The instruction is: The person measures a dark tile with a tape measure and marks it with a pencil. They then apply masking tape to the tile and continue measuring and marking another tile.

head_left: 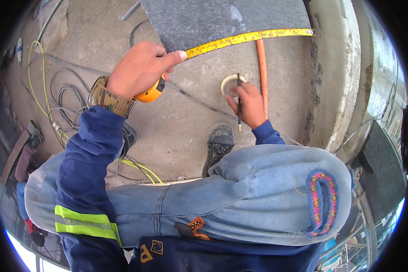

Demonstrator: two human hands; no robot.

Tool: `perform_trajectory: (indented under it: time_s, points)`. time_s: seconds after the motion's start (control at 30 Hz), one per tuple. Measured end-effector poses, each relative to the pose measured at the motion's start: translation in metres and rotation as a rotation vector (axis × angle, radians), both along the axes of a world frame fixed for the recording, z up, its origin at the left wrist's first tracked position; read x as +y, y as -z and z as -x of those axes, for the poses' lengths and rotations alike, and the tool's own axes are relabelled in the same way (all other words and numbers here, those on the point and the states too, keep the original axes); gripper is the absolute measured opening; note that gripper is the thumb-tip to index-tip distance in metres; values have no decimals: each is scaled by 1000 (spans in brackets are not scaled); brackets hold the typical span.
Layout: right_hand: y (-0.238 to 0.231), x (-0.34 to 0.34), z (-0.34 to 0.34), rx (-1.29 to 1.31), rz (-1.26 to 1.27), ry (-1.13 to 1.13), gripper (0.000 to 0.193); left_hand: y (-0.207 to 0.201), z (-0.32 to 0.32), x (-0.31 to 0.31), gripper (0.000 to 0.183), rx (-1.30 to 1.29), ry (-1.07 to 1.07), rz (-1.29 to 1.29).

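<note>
Left hand [138,70] clamped on tape measure [152,93]; blade [249,37] extended across dark slab [222,18]. Right hand [249,104] clamped on pencil [239,106]; marking judged pending.

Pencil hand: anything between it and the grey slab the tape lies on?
Nothing blocks it. The right hand with the pencil sits by a white ring on the concrete; bare concrete lies between it and the slab. The orange pipe runs beside it, to its right.

Your left hand [138,70] hides most of the orange tape measure case [152,94] — your right hand [248,105] covers part of the white ring [227,82].
</note>
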State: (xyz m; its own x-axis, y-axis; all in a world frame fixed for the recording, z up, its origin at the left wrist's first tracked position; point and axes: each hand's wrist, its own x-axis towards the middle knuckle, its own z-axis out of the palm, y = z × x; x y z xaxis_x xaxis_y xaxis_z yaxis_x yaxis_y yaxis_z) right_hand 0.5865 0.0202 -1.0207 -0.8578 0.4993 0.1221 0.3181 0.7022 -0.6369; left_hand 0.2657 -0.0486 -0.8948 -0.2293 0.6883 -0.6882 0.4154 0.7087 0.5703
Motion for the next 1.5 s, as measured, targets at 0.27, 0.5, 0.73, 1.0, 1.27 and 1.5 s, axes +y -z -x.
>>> perform_trajectory:
  time_s: [0.27, 0.5, 0.73, 1.0, 1.27, 1.5]
  points:
    - [-120, 69, 45, 397, 586, 136, 23, 1, -5, 0, 59, -13, -18, -59]
    - [-132, 108, 118, 58, 756, 0, 9, 2, -6, -2, 60, -25, -55, -87]
    - [-106, 115, 126, 150, 679, -169, 19, 4, -8, -7, 59, -23, -48, -154]
    - [-107, 114, 127, 121, 676, -142, 17, 2, -8, -6, 58, -6, -56, -141]
    - [-108, 114, 128, 99, 664, -144, 17, 3, -8, -7, 59, -19, -66, -167]
    - [-107, 116, 129, 99, 619, -164, 16, 5, -9, -7, 59, 2, -55, -149]
